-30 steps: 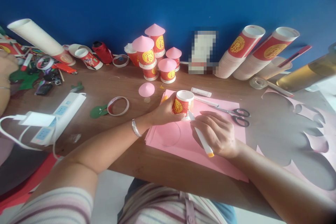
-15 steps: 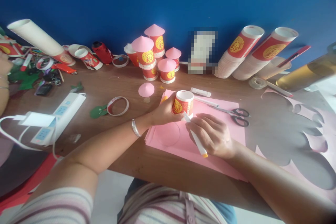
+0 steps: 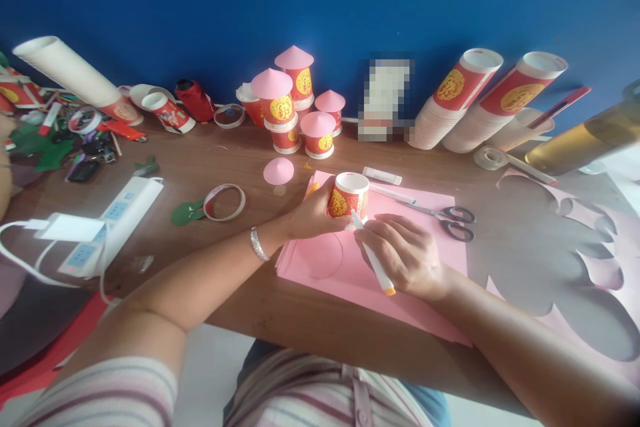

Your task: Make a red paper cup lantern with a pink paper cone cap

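Note:
My left hand is wrapped round a red paper cup with a gold print, its white rim facing up. In my right hand is a white marker with an orange end, gripped like a pen, its tip at the lower front of the cup. Under both hands lie sheets of pink paper, the top one bearing a drawn circle. Something small and orange, perhaps a cap, shows by my left hand.
Scissors and a glue stick lie near the paper. Behind stand cups with pink cone tops; cup stacks lean at the wall. A power strip is left, pink offcuts right. A person's arm shows at far left.
The marker's tip has shifted slightly up along the cup with my right hand. My left hand and the cup stay almost still.

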Demonstrator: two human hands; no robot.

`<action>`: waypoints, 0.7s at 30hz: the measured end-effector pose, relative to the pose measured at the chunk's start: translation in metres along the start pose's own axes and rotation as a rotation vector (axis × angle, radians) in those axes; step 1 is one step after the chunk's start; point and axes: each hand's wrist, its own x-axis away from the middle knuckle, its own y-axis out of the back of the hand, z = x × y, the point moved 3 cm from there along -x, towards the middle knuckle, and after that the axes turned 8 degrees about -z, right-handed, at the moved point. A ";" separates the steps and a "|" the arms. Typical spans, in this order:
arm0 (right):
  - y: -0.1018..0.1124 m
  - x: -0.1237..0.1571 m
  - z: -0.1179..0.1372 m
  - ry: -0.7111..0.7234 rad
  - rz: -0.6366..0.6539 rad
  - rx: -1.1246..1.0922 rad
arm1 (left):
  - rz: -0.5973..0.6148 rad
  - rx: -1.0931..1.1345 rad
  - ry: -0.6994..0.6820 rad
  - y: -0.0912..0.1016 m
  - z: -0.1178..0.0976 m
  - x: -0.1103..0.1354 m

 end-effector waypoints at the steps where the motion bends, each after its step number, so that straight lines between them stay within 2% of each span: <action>1: 0.000 0.000 0.000 -0.001 0.001 -0.003 | -0.006 -0.012 0.002 0.000 0.000 0.000; 13: -0.001 0.002 0.001 -0.013 0.031 -0.023 | 0.010 0.058 0.009 -0.002 -0.006 -0.001; 21: 0.002 0.002 0.001 -0.006 -0.015 -0.006 | 0.019 0.045 0.031 -0.002 -0.012 0.000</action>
